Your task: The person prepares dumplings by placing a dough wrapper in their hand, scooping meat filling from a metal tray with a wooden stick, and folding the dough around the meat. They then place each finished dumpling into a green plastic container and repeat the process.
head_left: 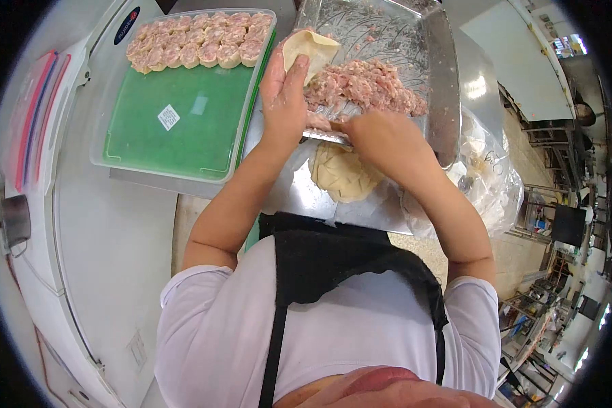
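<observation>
My left hand (285, 95) holds up a thin, pale yellow dumpling wrapper (313, 51) by the near-left rim of the metal tray (445, 102). Inside that tray lies a mound of pink minced meat (370, 88). My right hand (381, 139) is closed over the tray's near edge, with some meat at its fingertips; whatever it grips is hidden beneath the fingers. Just below the tray, a stack of round wrappers (343, 173) rests on the steel surface.
To the left stands a clear plastic container (234, 160) with a green base, rows of filled dumplings (197, 41) packed along its far side. A clear plastic bag (489, 180) lies to the right on the steel table (296, 197). A white appliance (115, 231) borders the left.
</observation>
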Motion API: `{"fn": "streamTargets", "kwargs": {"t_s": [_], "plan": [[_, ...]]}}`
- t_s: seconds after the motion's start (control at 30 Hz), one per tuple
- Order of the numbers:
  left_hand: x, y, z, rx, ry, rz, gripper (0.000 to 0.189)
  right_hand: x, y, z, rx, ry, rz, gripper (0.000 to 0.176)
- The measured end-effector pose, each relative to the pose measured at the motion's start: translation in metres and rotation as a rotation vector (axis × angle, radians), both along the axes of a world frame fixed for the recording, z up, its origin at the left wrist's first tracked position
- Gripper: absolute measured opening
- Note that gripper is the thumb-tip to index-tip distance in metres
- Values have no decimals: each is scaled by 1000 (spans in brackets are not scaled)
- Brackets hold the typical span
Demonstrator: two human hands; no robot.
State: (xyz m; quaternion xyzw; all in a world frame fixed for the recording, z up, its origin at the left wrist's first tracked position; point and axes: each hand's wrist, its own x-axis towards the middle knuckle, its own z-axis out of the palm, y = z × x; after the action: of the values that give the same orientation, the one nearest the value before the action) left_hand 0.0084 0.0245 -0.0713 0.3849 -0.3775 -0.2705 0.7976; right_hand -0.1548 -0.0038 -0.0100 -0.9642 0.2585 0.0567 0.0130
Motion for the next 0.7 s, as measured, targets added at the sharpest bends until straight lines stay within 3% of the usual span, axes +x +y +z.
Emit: {"fn": "streamTargets", "kwargs": {"t_s": [0.13,0.23,0.27,0.33,0.4,0.47,0.67,0.7], "plan": [[0,-2,-2,7,131,22,35,-5,-14,-11,5,-20,27,20],[-1,0,-4,2,165,39,35,-34,-41,-22,422,-256,39,31],[-1,1,-1,16,158,53,35,-46,-42,-18,414,-266,40,31],[-3,1,3,-13,226,15,35,-70,-44,-10,655,-349,-147,30],[-3,-1,7,-29,289,-34,34,-91,-45,-3,722,-353,-261,34],[-6,-4,15,49,422,-123,36,-113,-41,7,898,-530,-400,38],[-66,-15,47,149,622,-522,41,-133,-30,17,744,-768,-512,41],[-79,-13,57,67,668,-596,42,-126,-27,12,681,-819,-500,40]]}}
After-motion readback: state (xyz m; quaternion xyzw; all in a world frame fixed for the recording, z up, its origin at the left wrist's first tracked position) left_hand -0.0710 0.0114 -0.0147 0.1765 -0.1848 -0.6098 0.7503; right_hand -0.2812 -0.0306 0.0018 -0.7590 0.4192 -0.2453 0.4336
